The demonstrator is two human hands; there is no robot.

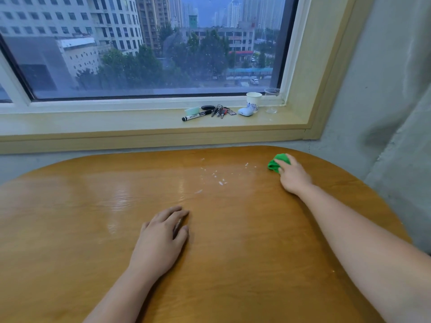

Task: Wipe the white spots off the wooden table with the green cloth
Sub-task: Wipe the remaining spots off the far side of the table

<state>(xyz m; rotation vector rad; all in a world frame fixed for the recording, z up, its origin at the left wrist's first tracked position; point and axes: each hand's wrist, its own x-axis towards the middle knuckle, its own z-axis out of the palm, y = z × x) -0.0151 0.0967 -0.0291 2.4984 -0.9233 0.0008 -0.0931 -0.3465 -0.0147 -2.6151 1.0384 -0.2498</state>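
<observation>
Hands at work on a wooden table (pixel 93 206): the right hand (pixel 294 177) presses one bunched green cloth (pixel 276 162) to the far right part of the top, fingers spread over it (whether they curl around it cannot be told), while the left hand (pixel 161 238) rests flat and empty near the middle. White spots (pixel 220 180), roughly a dozen flecks, lie between, left of the cloth. On the windowsill (pixel 93 123): one marker (pixel 197 115) (label unreadable), one bunch of keys (pixel 220 111), one paper cup (pixel 253 101), one clear cup (pixel 271 100).
</observation>
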